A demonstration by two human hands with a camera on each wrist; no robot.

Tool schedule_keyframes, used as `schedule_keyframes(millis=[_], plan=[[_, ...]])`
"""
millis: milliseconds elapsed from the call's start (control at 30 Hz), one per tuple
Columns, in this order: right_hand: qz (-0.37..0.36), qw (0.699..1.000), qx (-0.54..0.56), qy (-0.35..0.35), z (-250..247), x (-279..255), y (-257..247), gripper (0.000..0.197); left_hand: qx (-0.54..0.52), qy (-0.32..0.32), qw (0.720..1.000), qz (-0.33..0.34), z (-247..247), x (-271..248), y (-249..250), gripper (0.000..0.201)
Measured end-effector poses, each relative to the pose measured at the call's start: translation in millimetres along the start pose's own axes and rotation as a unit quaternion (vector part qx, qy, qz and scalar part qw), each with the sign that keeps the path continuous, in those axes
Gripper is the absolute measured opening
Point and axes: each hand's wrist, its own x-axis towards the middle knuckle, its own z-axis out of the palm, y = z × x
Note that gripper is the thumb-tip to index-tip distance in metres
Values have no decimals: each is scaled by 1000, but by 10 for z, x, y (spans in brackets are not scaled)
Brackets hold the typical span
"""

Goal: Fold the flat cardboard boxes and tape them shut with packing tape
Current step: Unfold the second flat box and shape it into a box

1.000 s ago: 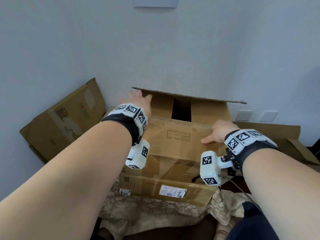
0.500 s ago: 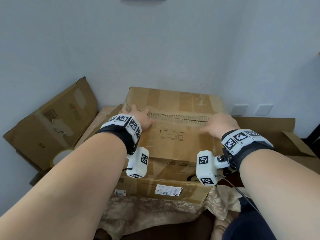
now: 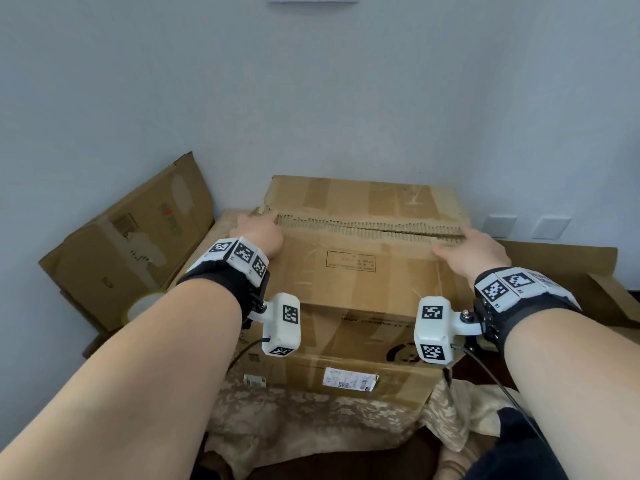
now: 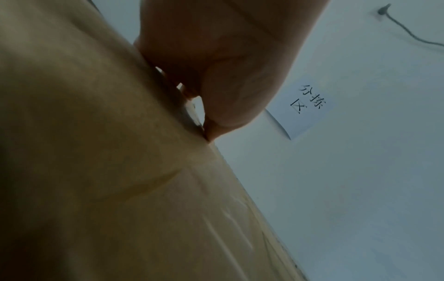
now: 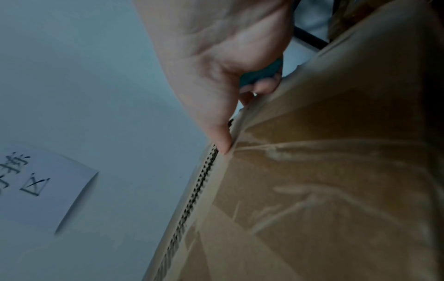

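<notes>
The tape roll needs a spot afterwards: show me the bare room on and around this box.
Bare: the far flap behind the seam, and the near flap between left hand and right hand. The flat cardboard right of the box is free too. Crowded: the left side, with tape roll and leaning box.

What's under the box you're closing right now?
The cardboard box sits on a flattened box bearing a white label, which lies on patterned cloth. What is beneath the cloth is covered.
</notes>
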Motion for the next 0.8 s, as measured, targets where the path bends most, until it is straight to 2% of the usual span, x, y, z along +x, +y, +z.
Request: schedule_keyframes(millis=[100,233,367,600,800], plan=[[-22,1000,11,8,-80,15,-201,62,-6,7,1000,9,-53,111,-207,48],[-62,997,47,-1,-122,24,-502,48,-42,7,999,-12,-17,189,-460,46],[-72,997,18,-7,-59,38,-686,43,-54,19,998,-24,6,174,-604,47],[-88,990,-84,-65,-33,99,-676,41,-53,-10,998,14,30,106,-431,50],[-105,982,-122,-96,-34,100,-653,42,-71,-9,995,71,28,-41,-463,68]])
